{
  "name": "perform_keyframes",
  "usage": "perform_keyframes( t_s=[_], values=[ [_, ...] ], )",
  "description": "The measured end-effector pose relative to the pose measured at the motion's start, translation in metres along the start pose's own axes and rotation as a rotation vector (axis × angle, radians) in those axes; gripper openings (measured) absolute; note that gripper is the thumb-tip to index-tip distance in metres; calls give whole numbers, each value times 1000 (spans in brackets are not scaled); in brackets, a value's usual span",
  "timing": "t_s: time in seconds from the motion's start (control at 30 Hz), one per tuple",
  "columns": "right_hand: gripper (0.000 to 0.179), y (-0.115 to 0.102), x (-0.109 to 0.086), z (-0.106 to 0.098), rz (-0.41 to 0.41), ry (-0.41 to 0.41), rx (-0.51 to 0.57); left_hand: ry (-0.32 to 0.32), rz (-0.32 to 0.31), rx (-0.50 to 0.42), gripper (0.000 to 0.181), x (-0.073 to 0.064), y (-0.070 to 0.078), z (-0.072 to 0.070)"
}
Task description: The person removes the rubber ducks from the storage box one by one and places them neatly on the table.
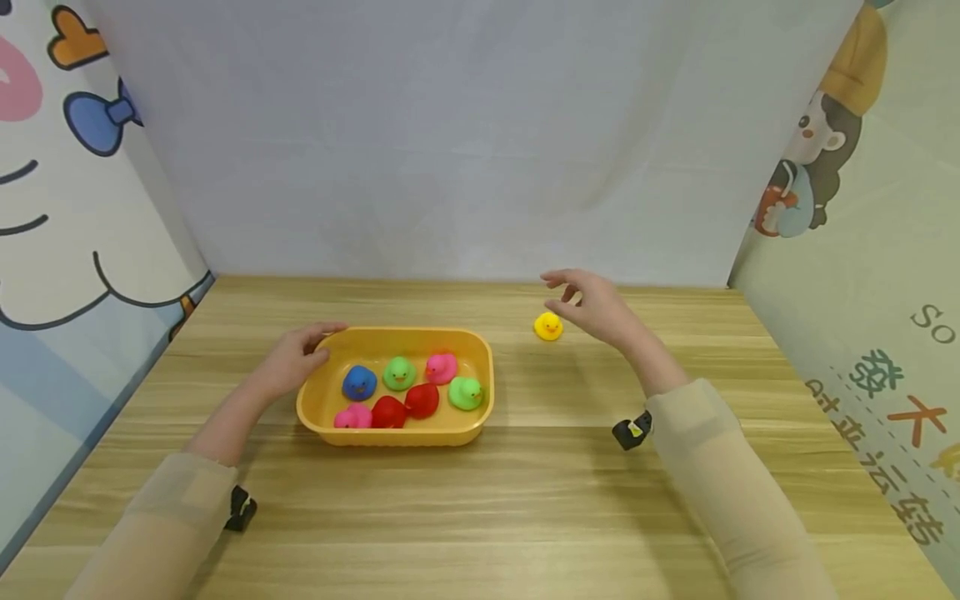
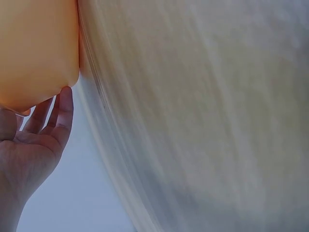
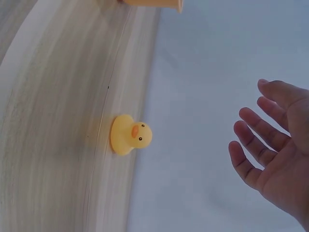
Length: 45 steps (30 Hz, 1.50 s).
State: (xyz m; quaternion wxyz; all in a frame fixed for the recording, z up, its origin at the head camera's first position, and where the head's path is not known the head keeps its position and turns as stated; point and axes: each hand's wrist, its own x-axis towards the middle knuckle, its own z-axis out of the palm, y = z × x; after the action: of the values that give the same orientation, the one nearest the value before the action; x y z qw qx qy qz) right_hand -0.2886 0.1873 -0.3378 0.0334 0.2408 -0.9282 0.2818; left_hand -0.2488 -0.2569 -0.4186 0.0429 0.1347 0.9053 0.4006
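In the head view, the left hand holds the left end of a yellow tray, thumb at the rim and fingers around the far corner. In the tray sit a blue duck, two green ducks, two pink ducks and two red ducks. Right of the tray, a yellow duck stands on the tabletop. The right hand hovers near it, fingers bent, released and holding nothing.

In the left wrist view, fingertips press the tray's outer wall; its contents are hidden.

In the right wrist view, the yellow duck stands upright, well apart from the loosely spread fingers, and an edge of the tray shows at the top.
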Motion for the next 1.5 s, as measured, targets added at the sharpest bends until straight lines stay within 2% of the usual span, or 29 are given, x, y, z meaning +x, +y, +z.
perform_keyframes(
  t_s=[0.4, 0.67, 0.93, 1.27, 1.5],
  values=[
    [43, -27, -11, 1, -94, 59, 58, 12, 8, -2, 43, 1, 3, 1],
    [41, -37, -16, 16, -152, 75, 58, 24, 16, 34, 42, 1, 5, 0],
    [38, -47, -24, 34, -228, 120, 122, 35, 43, 37, 41, 0, 4, 0],
    [38, -57, -31, 60, -260, 67, 189, 39, 42, 21, 41, 0, 0, 1],
    [40, -61, -31, 74, -251, -26, 178, 28, 38, 29, 42, 0, 0, 1]
  ],
)
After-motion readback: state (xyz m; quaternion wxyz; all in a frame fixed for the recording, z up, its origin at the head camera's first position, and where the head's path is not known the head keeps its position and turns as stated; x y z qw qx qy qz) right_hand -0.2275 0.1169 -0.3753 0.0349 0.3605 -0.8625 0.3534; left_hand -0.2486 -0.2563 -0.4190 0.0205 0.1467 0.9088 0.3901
